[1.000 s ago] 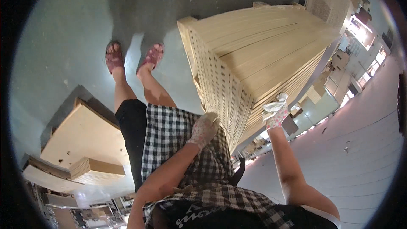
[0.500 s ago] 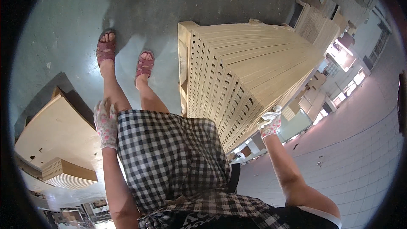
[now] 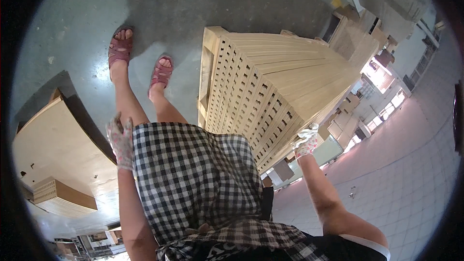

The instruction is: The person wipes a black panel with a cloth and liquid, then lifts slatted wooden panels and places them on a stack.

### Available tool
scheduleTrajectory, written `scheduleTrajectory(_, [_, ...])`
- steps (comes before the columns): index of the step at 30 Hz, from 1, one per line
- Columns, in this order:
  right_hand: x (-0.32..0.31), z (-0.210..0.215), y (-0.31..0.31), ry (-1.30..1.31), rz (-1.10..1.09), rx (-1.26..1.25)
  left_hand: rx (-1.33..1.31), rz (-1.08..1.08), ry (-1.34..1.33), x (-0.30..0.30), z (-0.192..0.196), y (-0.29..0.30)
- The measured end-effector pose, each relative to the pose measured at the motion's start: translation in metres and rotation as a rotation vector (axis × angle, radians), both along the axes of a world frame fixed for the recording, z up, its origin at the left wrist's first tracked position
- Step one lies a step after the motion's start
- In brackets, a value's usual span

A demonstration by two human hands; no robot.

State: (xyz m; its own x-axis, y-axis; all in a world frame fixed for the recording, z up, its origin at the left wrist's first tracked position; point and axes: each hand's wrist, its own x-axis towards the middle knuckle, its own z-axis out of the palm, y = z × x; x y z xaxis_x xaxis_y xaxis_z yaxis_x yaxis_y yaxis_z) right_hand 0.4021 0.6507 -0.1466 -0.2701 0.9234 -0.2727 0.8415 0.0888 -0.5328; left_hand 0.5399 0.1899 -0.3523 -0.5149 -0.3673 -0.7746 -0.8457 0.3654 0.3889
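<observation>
My left hand (image 3: 120, 142), in a white glove with a pink flower print, hangs beside my checked apron (image 3: 188, 174). Its fingers point away from me, a little apart, and nothing is in them. On the right, my right hand (image 3: 305, 149) wears a matching glove and is closed on a crumpled white cloth (image 3: 307, 133). Hand and cloth are at the near upper edge of a tall stack of tan boards (image 3: 299, 75). Rows of dark notches run along the side of the stack facing me. The fingers of my right hand are partly hidden by the cloth.
A wooden pallet (image 3: 208, 58) supports the tall stack. To my left is a large pale panel (image 3: 63, 147) with a smaller pile of notched boards (image 3: 63, 198) on it. My feet in red-brown sandals (image 3: 120, 47) stand on the grey floor (image 3: 82, 29). More stacked boards (image 3: 355, 39) lie beyond.
The view has turned slightly, so the stack and the panel sit a little differently. My right hand stays at the stack's edge with the cloth; my left hand still hangs at my side.
</observation>
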Motion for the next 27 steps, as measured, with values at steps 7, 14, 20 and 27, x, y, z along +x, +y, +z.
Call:
scheduleTrajectory(7, [-0.001, 0.001, 0.002, 0.049, -0.073, 0.035, -0.006, 0.041, -0.125, 0.002, 0.003, 0.004])
scheduleTrajectory(14, [-0.002, -0.001, 0.000, 0.008, -0.106, 0.034, -0.070, -0.021, 0.018, 0.026, 0.004, 0.009])
scheduleTrajectory(20, [0.006, 0.009, 0.028, -0.139, -0.059, 0.028, -0.006, 0.077, 0.080, 0.006, -0.039, 0.004])
scheduleTrajectory(27, [-0.010, 0.005, -0.009, -0.019, -0.123, 0.048, 0.133, 0.163, -0.169, 0.020, 0.009, 0.008])
